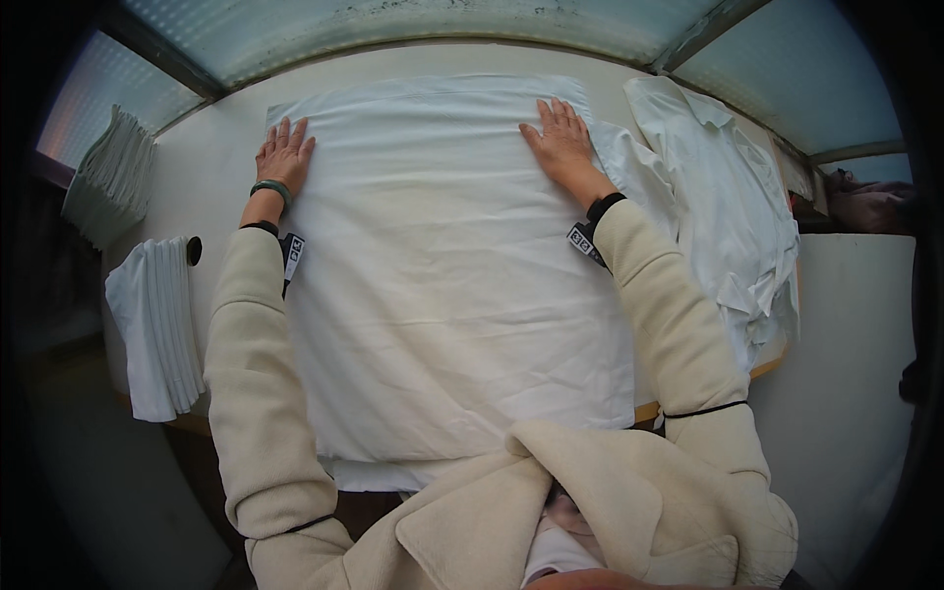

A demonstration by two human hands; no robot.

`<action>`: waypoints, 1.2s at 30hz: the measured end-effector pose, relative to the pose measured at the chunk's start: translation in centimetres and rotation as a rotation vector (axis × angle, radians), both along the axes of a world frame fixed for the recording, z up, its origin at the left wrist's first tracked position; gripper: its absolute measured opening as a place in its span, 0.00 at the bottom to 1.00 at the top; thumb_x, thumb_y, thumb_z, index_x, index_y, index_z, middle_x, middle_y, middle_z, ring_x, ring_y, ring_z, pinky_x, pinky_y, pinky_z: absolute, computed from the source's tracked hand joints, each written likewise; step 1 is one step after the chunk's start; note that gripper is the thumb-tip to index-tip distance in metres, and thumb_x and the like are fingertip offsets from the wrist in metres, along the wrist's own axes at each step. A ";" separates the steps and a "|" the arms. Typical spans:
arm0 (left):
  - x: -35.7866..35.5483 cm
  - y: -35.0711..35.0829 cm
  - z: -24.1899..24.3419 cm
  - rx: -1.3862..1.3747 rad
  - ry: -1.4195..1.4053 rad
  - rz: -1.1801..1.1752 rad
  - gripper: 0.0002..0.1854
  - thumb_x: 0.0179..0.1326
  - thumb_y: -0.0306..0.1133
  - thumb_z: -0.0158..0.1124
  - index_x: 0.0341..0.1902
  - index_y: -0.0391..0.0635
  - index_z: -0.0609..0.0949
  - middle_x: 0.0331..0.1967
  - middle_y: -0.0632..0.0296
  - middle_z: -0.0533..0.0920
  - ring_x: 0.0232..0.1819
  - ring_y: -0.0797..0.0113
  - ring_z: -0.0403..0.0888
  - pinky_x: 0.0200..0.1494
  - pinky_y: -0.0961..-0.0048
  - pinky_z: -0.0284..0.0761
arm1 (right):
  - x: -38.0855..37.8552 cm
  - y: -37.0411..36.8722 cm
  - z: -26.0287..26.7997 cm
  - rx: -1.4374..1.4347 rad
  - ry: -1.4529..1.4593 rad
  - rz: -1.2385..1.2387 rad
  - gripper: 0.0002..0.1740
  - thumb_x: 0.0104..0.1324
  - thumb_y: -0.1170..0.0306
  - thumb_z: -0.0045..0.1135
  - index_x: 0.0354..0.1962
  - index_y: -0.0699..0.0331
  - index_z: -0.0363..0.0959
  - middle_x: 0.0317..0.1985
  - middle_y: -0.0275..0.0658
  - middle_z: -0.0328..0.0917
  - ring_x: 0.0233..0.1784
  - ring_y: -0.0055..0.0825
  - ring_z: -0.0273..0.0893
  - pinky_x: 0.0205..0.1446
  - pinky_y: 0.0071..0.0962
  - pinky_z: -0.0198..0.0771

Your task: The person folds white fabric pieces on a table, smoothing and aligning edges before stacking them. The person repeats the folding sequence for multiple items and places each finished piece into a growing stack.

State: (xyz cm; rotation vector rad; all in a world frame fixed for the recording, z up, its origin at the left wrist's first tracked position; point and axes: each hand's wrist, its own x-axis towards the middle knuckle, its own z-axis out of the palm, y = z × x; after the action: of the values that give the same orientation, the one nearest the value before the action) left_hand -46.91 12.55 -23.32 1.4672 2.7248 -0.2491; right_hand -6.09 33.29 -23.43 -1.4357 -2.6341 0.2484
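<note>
A large white cloth [442,265] lies spread over the table, creased across its middle, its near edge hanging past the table's front. My left hand [284,156] rests palm down near its far left corner, fingers slightly spread; a dark green bangle circles that wrist. Near the far right corner my right hand [562,144] is also flat on the fabric, thumb held apart. Neither hand grips anything. Each wrist wears a black strap with a device bearing printed codes.
Folded white cloths [162,324] lie at the left beside a small black round object [194,251]. Farther back stands a tall stack of folded cloths [114,177]. Loose white cloths [726,192] are heaped on the right. Framed translucent panels [442,29] border the table's far side.
</note>
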 end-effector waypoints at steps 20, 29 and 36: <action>-0.1 3.0 -2.6 0.050 0.015 -0.070 0.29 0.71 0.56 0.31 0.75 0.70 0.53 0.77 0.65 0.47 0.77 0.60 0.42 0.75 0.60 0.38 | 22.1 10.7 2.2 -0.271 0.507 -0.315 0.39 0.71 0.47 0.39 0.69 0.64 0.48 0.68 0.56 0.56 0.73 0.47 0.53 0.74 0.32 0.45; -0.9 3.2 -2.9 0.044 0.041 -0.066 0.30 0.71 0.56 0.32 0.75 0.67 0.53 0.77 0.65 0.48 0.78 0.60 0.42 0.74 0.59 0.38 | 22.1 4.6 2.0 -0.217 0.402 0.096 0.25 0.64 0.61 0.55 0.55 0.65 0.69 0.57 0.53 0.69 0.62 0.45 0.66 0.66 0.34 0.60; 3.3 2.5 0.8 -0.064 0.099 -0.001 0.29 0.72 0.54 0.33 0.75 0.64 0.54 0.76 0.61 0.49 0.77 0.56 0.41 0.75 0.56 0.38 | 30.9 -9.2 6.6 -0.052 0.156 0.120 0.22 0.63 0.64 0.56 0.53 0.62 0.71 0.57 0.48 0.69 0.64 0.44 0.62 0.67 0.37 0.59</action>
State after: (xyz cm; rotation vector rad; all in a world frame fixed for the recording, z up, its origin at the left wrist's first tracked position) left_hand -43.61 15.05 -22.55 1.4789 2.7633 -0.4160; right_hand 24.77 24.04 -16.82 -1.2193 -2.6070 0.4262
